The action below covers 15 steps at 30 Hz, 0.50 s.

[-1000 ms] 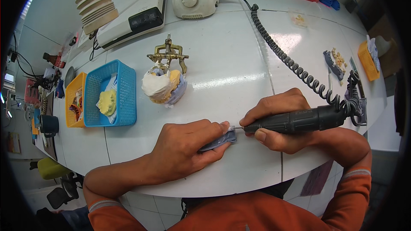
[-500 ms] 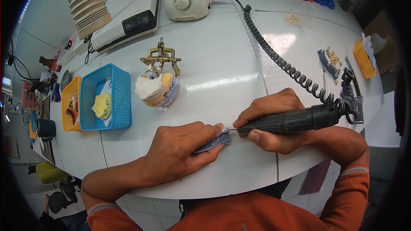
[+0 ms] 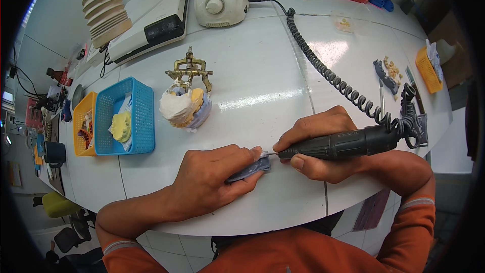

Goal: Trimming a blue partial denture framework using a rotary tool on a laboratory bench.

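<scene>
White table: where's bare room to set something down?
Between the brass frame and the coiled cord, and, smaller, between the blue basket and left hand. It's crowded at the right, where a knife, grey-blue strip and orange basket sit close. Right hand and black tool block the front right.

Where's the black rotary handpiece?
Head view, right of centre: the black handpiece is in the right hand, its thin bit pointing left at the grey-blue piece in the left hand.

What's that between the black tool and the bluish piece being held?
A thin metal bit, in the head view: it sticks out of the black tool toward the bluish piece. Whether its tip touches is too small to tell.
</scene>
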Each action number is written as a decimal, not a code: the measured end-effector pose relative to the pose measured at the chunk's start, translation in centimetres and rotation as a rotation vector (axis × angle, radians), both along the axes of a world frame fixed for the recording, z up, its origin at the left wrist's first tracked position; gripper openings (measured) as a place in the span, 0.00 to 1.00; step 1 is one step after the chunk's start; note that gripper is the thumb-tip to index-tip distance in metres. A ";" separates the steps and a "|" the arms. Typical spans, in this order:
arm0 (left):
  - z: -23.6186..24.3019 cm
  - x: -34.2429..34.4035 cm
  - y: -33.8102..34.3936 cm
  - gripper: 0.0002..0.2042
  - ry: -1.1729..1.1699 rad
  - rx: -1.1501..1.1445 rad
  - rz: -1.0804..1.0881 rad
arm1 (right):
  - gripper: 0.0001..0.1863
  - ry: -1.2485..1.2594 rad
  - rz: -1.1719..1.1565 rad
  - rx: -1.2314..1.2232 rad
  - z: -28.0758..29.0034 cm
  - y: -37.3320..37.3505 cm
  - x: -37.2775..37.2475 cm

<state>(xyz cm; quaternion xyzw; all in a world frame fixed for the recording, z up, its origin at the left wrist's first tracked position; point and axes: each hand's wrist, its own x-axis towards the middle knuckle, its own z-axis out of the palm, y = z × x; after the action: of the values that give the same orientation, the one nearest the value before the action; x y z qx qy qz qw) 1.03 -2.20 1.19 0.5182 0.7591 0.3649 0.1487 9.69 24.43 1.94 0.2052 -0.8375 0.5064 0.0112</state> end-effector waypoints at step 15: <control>-0.6 -0.8 -0.2 0.31 0.092 0.093 0.185 | 0.21 -0.523 -0.170 -0.920 0.0 2.2 -0.5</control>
<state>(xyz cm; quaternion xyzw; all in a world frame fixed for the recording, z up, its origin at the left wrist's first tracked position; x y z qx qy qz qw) 0.26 -2.42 0.59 0.4684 0.7919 0.3879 0.0549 9.20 26.59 1.92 -0.0227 -0.5174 0.8527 -0.0681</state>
